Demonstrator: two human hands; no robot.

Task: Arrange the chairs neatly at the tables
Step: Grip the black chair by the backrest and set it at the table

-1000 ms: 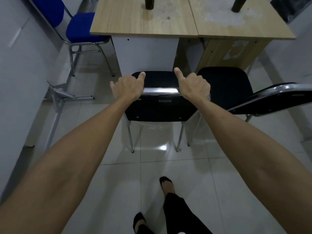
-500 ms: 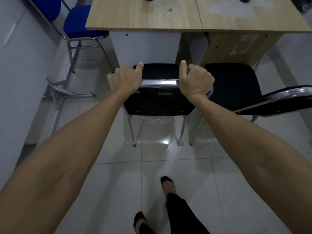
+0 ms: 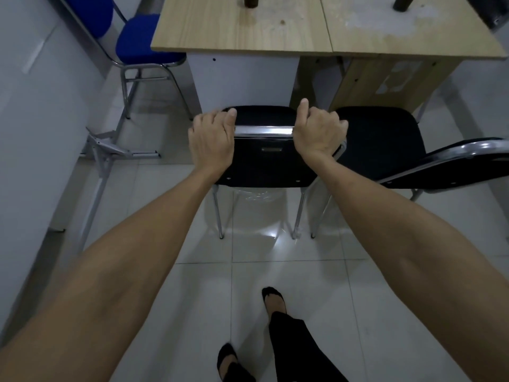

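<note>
Chrome top rail of the black padded chair is gripped by my left hand and right hand, fingers curled; pushing crookedly could knock the neighbouring black chair.

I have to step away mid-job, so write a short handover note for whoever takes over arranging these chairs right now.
Left hand and right hand both grip the chrome top rail of the middle black chair.
Its seat faces the left wooden table, front edge about at the table's edge, not tucked under.
Right black chair sits angled before the right table.
Blue chair stands at the left table's side.
Left: push the held chair in, straighten the right one.
</note>
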